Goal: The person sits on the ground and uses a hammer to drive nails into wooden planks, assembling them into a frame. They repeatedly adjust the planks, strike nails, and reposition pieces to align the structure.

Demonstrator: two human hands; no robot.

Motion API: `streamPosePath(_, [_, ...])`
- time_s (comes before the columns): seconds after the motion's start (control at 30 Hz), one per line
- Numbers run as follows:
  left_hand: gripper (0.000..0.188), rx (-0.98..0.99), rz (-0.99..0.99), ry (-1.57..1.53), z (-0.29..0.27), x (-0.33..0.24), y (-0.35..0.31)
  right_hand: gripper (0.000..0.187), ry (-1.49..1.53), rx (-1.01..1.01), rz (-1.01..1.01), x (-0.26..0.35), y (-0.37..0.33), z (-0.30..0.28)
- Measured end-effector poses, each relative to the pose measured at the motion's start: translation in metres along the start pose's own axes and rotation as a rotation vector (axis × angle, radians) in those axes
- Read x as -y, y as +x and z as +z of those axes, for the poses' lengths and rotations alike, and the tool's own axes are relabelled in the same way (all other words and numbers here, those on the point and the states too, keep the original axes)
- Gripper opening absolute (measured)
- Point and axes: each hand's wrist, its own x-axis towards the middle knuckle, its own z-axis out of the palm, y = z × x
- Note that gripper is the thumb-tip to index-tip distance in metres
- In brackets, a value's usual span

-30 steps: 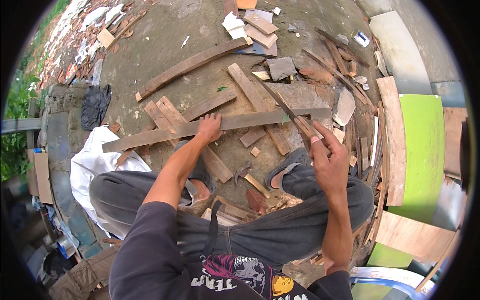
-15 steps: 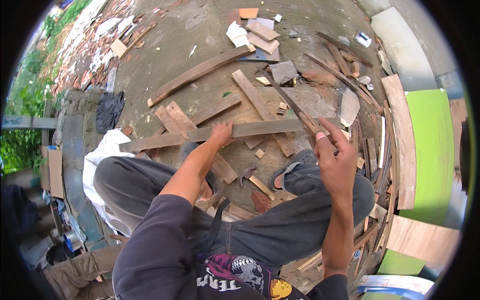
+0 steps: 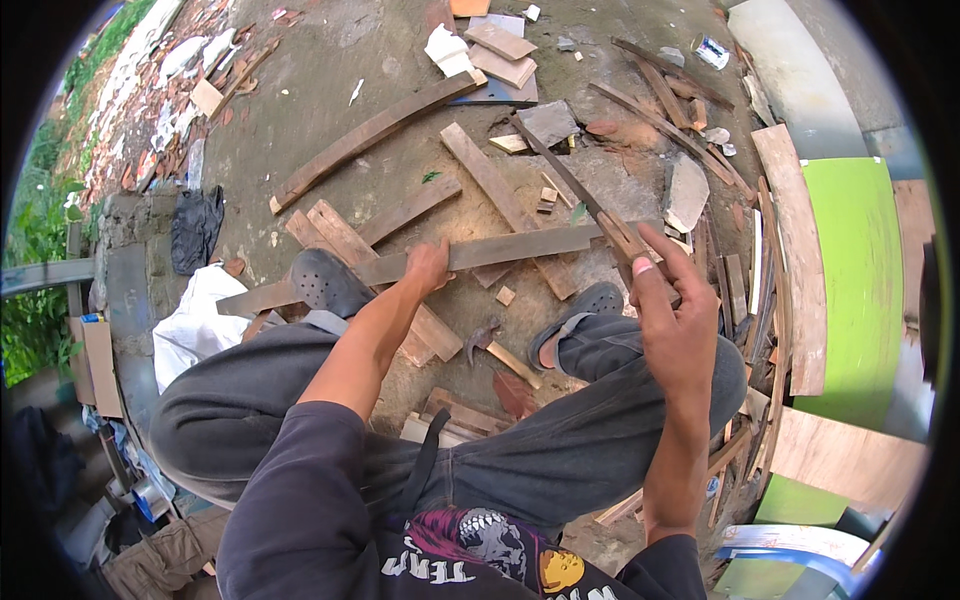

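A long grey-brown wooden plank [image 3: 510, 248] lies crosswise before me on other boards. My left hand [image 3: 428, 265] grips it near its middle, fingers curled over the far edge. My left foot, in a dark clog [image 3: 328, 282], rests on the plank left of that hand. In my right hand [image 3: 675, 310] is a hand saw [image 3: 572, 182], held by its wooden handle with the index finger stretched out. The narrow dark blade slants away to the upper left, by the plank's right end; whether it touches the wood I cannot tell.
A claw hammer [image 3: 505, 360] lies on the ground between my feet, near a small wood block [image 3: 506, 296]. Loose boards [image 3: 375, 140] lie beyond the plank. Scrap wood and a green panel [image 3: 850, 290] line the right side; a white sack [image 3: 195, 325] lies left.
My left foot has come up from behind the plank and now presses on top of it. Both hands keep their holds. The view has shifted slightly.
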Motion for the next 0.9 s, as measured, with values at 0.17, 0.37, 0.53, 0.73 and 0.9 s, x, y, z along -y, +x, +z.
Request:
streamPosePath(0.17, [0.078,-0.006,-0.001,0.011,-0.004,-0.009,-0.009,0.037,-0.119,0.064,0.007,0.001,0.001,0.007])
streamPosePath(0.37, [0.085,-0.112,0.028,-0.017,0.003,-0.001,-0.019,0.037,-0.149,0.130,0.050,-0.005,0.003,0.026])
streamPosePath(0.53, [0.070,0.006,0.093,-0.151,-0.026,0.008,-0.013,0.042,0.048,0.198,0.236,-0.024,-0.010,0.041])
streamPosePath(0.73, [0.065,-0.012,0.103,-0.304,-0.011,0.040,0.004,0.044,0.108,0.167,0.351,-0.049,-0.077,0.101])
streamPosePath(0.9, [0.070,-0.014,0.105,-0.301,-0.015,0.028,0.001,0.043,0.105,0.109,0.391,-0.071,-0.100,0.148])
